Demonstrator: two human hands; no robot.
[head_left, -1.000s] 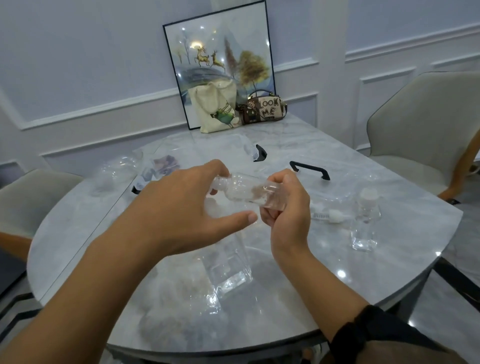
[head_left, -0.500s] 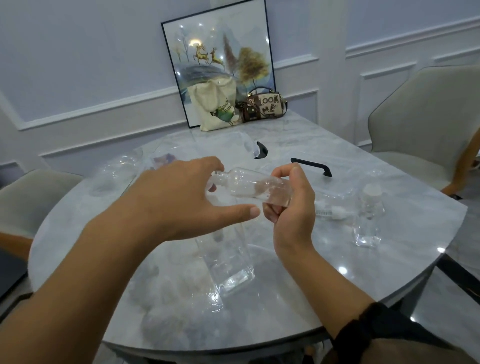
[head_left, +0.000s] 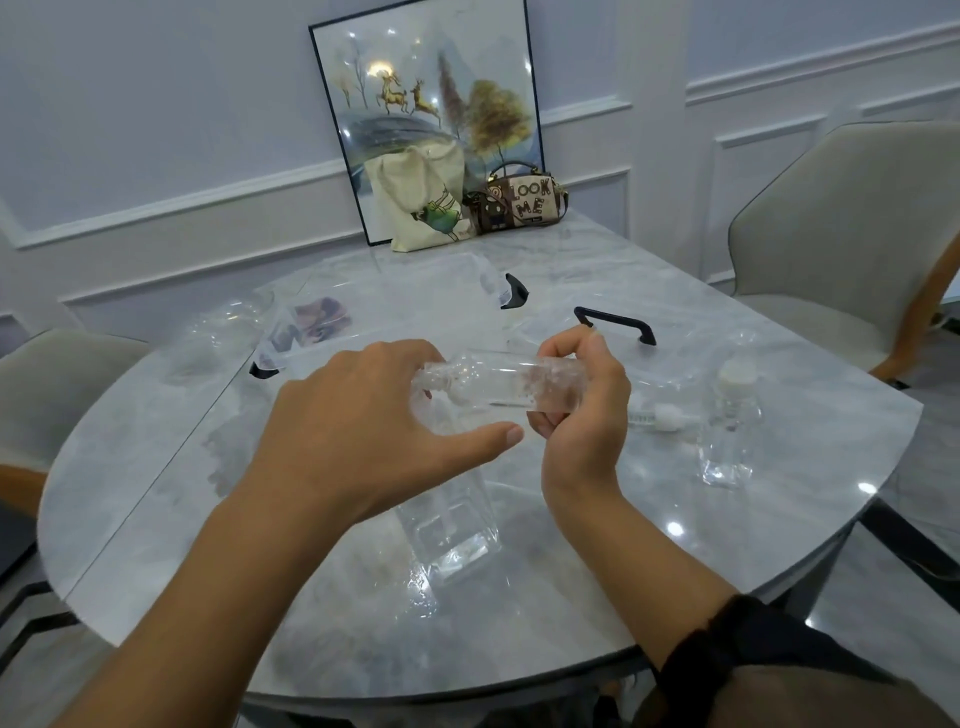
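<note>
While the clear bottle (head_left: 498, 384) lies level in the air above the marble table (head_left: 156, 493), the right hand (head_left: 582, 415) clamps its base end. The left hand (head_left: 363, 421) curls its fingers over the neck, thumb stretched free below. Far edge: brown handbag (head_left: 519, 205) lettered "LOOK ME", just beside a cream tote (head_left: 421, 197) with green cartoon print. Capped bottle (head_left: 730, 431) stands right of the hands. Marks on the white-tipped piece (head_left: 662, 415) near it are too blurred to read.
</note>
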